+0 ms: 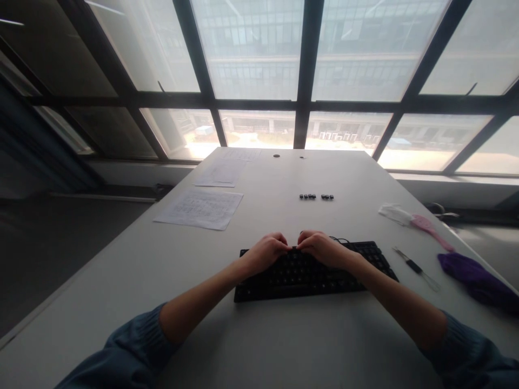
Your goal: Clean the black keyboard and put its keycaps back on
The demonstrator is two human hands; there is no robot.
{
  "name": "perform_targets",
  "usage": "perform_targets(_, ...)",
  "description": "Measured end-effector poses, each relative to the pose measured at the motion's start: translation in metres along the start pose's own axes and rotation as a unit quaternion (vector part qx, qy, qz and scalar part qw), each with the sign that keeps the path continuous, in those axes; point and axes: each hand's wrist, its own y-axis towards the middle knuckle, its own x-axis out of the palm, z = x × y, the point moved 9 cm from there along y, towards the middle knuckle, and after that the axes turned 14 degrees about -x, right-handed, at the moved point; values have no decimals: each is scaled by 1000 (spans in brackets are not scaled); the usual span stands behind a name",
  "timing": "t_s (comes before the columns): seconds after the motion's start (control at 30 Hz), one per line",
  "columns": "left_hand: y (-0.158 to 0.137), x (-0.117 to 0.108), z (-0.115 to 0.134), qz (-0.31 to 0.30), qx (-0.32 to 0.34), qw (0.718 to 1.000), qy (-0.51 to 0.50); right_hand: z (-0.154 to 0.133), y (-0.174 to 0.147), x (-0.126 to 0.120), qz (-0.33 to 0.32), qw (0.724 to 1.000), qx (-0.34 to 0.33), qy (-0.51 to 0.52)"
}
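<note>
A black keyboard lies on the white table in front of me, its left side nearer to me. My left hand is at its back edge, left of the middle, with fingers curled and closed together. Close beside it, my right hand is bent over the same edge, its fingertips pinched together. Whatever is between the fingertips of either hand is too small or hidden to make out. Behind the keyboard, several small black keycaps stand in a row in two groups. A thin black cable shows behind my right hand.
Handwritten paper sheets lie at the left. To the right are a tool with a black handle and wire loops, a pink brush partly in clear plastic and a purple cloth. Windows stand beyond the white table.
</note>
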Motion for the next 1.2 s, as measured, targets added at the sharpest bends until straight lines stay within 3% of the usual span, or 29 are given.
perform_targets(0.2, 5, -18, -11, 39, -54, 995, -81, 12, -6, -14, 101, 994, 31, 20)
perform_targets(0.37, 8, -18, -8, 40, -42, 995, -81, 17, -10, -8, 138, 989, 27, 33)
perform_targets(0.57, 1, -16, -8, 50, -7, 994, -94, 12, -17, -8, 140, 989, 18, 36)
perform_targets(0.93, -3, -19, -11, 54, -62, 992, -96, 8, -16, -8, 144, 989, 23, 15)
perform_targets(1.2, -4, -15, -17, 74, -64, 988, -117, 5, -16, -8, 144, 989, 12, 6)
